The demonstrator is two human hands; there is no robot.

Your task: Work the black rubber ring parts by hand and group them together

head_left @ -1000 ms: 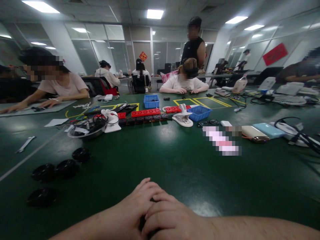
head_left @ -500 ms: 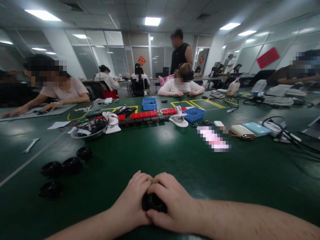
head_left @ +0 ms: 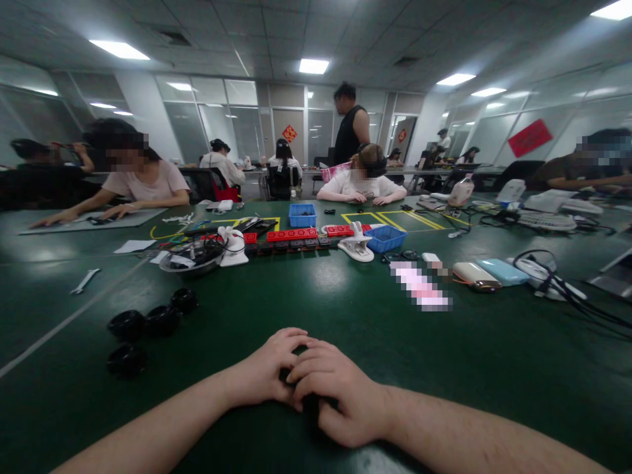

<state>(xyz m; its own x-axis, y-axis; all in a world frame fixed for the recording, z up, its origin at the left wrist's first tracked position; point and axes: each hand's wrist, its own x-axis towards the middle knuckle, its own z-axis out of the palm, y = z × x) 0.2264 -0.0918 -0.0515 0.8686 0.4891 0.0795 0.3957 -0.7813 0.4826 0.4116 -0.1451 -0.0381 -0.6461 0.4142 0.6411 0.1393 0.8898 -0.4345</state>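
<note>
A wide green table filled the view. At the middle of its near edge, the left hand and the right hand were closed together around a small black part, which was pressed to the surface. A slipping finger could probably have sent the part skidding across the table towards four black round pieces near the left edge. Fingers hid most of the part, so its shape could not be made out.
</note>
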